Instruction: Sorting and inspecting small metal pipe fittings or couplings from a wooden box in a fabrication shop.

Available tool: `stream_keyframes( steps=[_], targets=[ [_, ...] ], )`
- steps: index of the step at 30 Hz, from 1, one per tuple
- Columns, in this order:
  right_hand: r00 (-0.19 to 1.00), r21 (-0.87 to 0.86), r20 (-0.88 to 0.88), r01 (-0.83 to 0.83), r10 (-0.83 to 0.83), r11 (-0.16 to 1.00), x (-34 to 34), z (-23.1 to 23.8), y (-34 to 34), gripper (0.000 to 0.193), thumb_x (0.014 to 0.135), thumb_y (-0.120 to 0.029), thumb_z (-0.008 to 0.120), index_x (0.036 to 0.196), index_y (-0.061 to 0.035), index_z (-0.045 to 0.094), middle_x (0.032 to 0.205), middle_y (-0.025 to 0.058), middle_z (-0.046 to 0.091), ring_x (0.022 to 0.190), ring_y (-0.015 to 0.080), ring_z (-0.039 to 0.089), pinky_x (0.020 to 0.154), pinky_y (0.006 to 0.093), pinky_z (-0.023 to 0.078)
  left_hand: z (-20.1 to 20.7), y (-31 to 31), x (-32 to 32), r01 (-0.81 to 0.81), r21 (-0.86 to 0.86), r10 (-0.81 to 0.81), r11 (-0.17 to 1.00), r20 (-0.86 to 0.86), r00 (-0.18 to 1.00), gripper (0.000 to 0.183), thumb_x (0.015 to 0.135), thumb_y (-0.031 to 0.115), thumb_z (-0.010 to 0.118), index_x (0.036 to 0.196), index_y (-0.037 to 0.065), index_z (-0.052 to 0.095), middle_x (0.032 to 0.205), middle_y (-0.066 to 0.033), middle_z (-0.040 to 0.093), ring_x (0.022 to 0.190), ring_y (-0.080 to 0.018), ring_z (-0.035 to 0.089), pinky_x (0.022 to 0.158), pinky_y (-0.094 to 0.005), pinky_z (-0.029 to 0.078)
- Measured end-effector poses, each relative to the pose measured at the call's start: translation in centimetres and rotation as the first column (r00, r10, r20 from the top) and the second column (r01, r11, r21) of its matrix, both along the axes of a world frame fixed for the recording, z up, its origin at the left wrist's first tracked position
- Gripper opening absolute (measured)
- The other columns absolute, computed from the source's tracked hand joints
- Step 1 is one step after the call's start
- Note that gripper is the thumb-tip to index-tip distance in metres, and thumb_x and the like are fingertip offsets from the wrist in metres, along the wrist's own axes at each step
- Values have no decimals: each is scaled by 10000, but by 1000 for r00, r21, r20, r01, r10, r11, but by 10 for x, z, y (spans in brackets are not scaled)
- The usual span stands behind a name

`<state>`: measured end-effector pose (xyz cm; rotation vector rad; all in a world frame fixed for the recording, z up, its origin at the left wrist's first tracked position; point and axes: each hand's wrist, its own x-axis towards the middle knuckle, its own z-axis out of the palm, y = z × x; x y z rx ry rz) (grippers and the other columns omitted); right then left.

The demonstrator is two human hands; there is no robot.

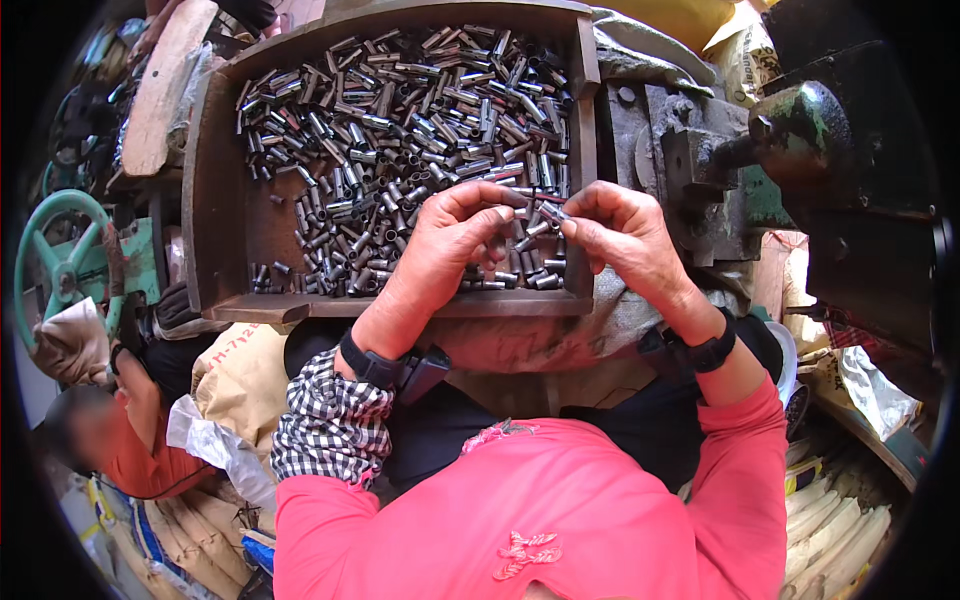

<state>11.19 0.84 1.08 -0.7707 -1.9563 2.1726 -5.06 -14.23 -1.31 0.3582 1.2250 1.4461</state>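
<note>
Above the near right part of a wooden tray (240, 312), my two hands are close together, fingertips almost meeting. My right hand (625, 235) pinches a small shiny metal tube (552, 212) between thumb and fingers. Just left of it, my left hand (450, 240) is closed, thumb and index finger drawn together. A thin dark strip shows between the two hands, but I cannot tell which holds it. Beneath them the tray bears a heap of short metal tubes (400, 110), dark and shiny, lying in all directions.
A dark, greasy machine (800, 130) stands close on the right. To the left are a green handwheel (65, 250) and another person in an orange shirt (160, 450). Paper sacks (240, 380) lie beside me, and grey cloth (650, 45) is bunched behind the tray's right corner.
</note>
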Motion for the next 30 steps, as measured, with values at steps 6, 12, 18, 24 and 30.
stream_keyframes(
  steps=[6,12,18,24,30],
  targets=[
    [999,-31,-6,-33,32,999,1,-5,1,139,846,-113,629,891,18,638,721,31,625,534,43,516,461,194,413,-2,4,4,24,32,-28,999,135,990,160,874,92,596,1016,18,597,836,-6,609,639,-37,544,526,-167,474],
    [999,-151,-36,-22,17,988,3,-4,5,156,847,-138,642,881,15,640,718,33,624,533,51,529,465,188,420,2,6,5,50,14,-51,999,110,993,164,878,102,597,1012,9,588,771,-14,597,574,-47,536,481,-168,455],
    [999,-181,-48,-14,5,983,3,-9,4,144,839,-127,654,881,8,631,714,35,620,533,55,532,471,191,427,3,6,8,39,10,-40,999,21,999,171,875,140,615,981,6,599,709,-17,588,508,-55,525,432,-166,429],
    [999,-269,-32,-28,20,963,1,-10,3,120,827,-102,661,862,2,611,708,35,611,542,74,560,485,193,443,6,1,16,2,-65,-4,998,-45,999,182,882,150,609,985,0,604,689,-37,604,480,-61,517,420,-163,414],
    [988,-569,-22,-137,151,811,15,7,17,132,769,-48,690,795,3,572,689,74,620,509,92,556,478,196,447,35,11,25,354,-14,-353,935,27,935,203,818,123,662,975,30,574,733,-8,579,575,-59,538,470,-185,434]
  ],
)
